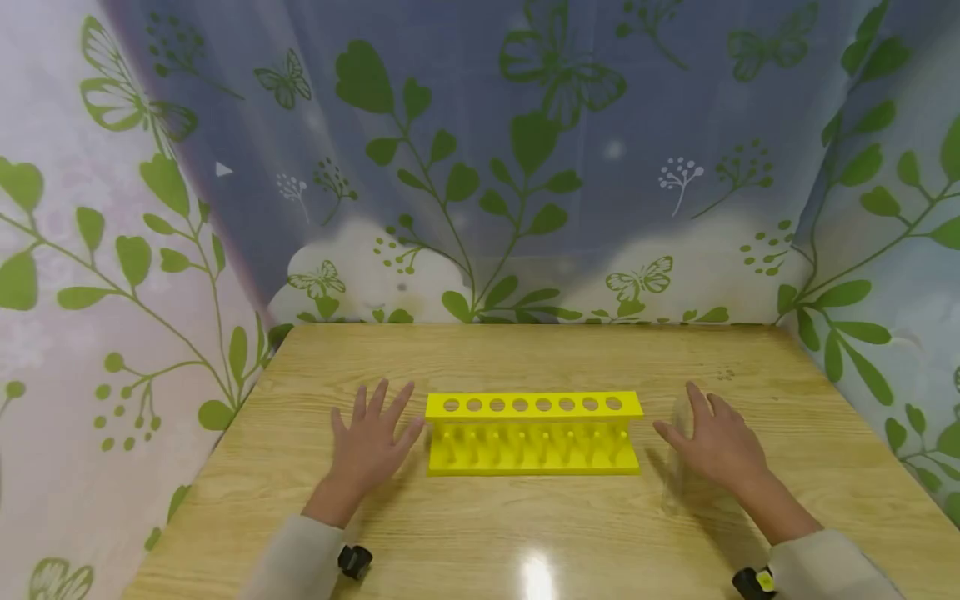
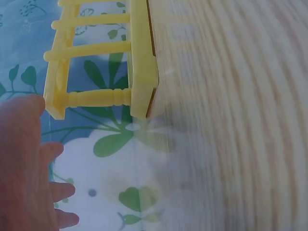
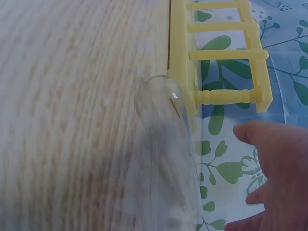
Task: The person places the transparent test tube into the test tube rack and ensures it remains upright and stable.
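A yellow test tube rack (image 1: 534,467) stands lengthwise across the middle of the table, with a row of round holes along its top bar and pegs on its base. My left hand (image 1: 367,447) has its fingers spread beside the rack's left end, thumb tip close to it. To the right of the rack, my right hand (image 1: 720,448) is held with fingers extended and thumb apart. A clear, see-through tube (image 3: 163,139) with a rounded end lies beside that hand, partly hidden behind it in the head view. Neither hand grips anything.
The wooden table (image 1: 465,533) reaches back to a curtain (image 1: 480,192) printed with leaves and butterflies, which also hangs at both sides. Dark wrist cameras are strapped at the left sleeve (image 1: 296,558) and the right sleeve (image 1: 828,567).
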Demonstrator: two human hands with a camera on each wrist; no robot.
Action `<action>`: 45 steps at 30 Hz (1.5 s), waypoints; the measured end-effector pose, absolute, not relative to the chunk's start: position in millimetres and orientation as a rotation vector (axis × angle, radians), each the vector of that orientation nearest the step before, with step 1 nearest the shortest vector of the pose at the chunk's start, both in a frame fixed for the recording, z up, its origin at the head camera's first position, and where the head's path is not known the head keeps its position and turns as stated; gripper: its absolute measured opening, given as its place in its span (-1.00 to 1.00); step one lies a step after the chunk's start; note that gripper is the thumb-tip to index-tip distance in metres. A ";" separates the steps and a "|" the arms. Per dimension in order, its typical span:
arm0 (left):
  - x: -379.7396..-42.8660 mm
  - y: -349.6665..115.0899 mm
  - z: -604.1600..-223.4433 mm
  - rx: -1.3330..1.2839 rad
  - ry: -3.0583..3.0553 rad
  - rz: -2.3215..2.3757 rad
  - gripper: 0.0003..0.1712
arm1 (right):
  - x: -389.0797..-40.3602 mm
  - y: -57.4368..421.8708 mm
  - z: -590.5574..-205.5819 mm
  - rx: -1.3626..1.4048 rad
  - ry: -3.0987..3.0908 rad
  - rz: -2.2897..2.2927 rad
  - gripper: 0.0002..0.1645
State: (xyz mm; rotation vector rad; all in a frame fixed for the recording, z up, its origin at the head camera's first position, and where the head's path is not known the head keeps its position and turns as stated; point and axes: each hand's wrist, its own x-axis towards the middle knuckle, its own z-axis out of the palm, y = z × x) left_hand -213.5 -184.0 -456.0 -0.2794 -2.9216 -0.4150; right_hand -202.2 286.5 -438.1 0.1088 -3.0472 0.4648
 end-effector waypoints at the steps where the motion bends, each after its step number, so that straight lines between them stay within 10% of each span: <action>1: -213.9 -182.6 -456.0 -0.287 -2.917 -0.423 -0.27 | -202.0 286.4 -437.9 0.076 -3.060 0.471 0.16; 45: -218.7 -134.2 -447.9 -0.637 -2.727 -0.462 -0.27 | -217.5 293.5 -440.5 -0.174 -3.349 0.540 0.24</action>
